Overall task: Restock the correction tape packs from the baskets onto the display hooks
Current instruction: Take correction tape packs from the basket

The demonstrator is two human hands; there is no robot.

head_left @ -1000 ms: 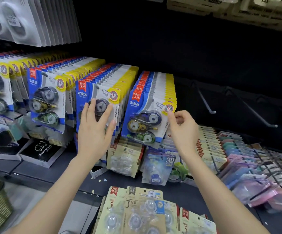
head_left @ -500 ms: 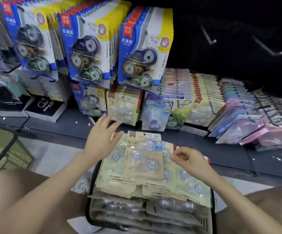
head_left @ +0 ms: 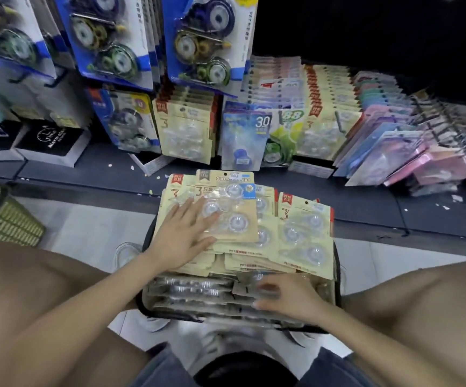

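A black basket (head_left: 336,277) between my knees is heaped with beige correction tape packs (head_left: 304,233). My left hand (head_left: 182,236) lies flat, fingers spread, on the top pack (head_left: 231,210) of the pile. My right hand (head_left: 284,298) reaches onto the near side of the basket, fingers extended over the upright packs there; it is blurred. Blue three-roll correction tape packs (head_left: 203,43) hang on display hooks above, and matching beige packs (head_left: 182,132) hang on a lower hook.
A green basket (head_left: 8,219) sits on the floor at the left. Black alarm clock boxes (head_left: 54,142) stand on the low dark shelf. Pastel packs (head_left: 410,155) fan out at the right. The dark back panel at upper right is bare.
My view has dropped from the hanging blue packs to the basket. Both hands came down from the display; the left now rests on the top pack, the right moved to the basket's near side.
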